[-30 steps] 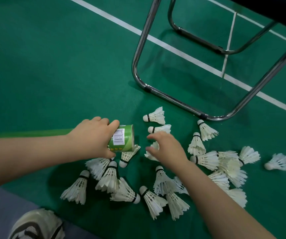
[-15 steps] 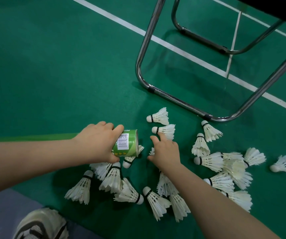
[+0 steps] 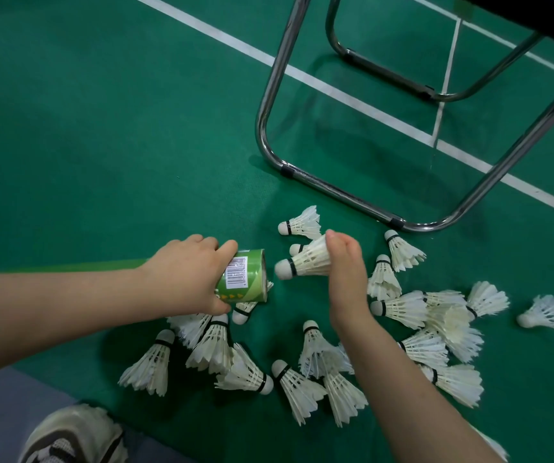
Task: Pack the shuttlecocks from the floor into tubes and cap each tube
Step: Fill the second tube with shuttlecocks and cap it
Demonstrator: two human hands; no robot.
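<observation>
i see even, fairly bright overhead light on the green floor (image 3: 102, 145), dimmer toward the top-left corner. soft shadows lie beneath the chair frame (image 3: 335, 194) and the shuttlecocks (image 3: 399, 307). the chrome shows glare streaks. the wide lens slightly bows lines near the edges; mid-frame focus is sharp.

I see the green tube (image 3: 242, 279), barcode label up, lying roughly level in my left hand (image 3: 185, 272), which grips it near the end. One white feather shuttlecock (image 3: 305, 262), cork first, sits just off that end, held in my right hand (image 3: 346, 275). The loose shuttlecocks (image 3: 399, 309) lie on their sides, scattered and partly heaped on the green floor (image 3: 102, 162).
</observation>
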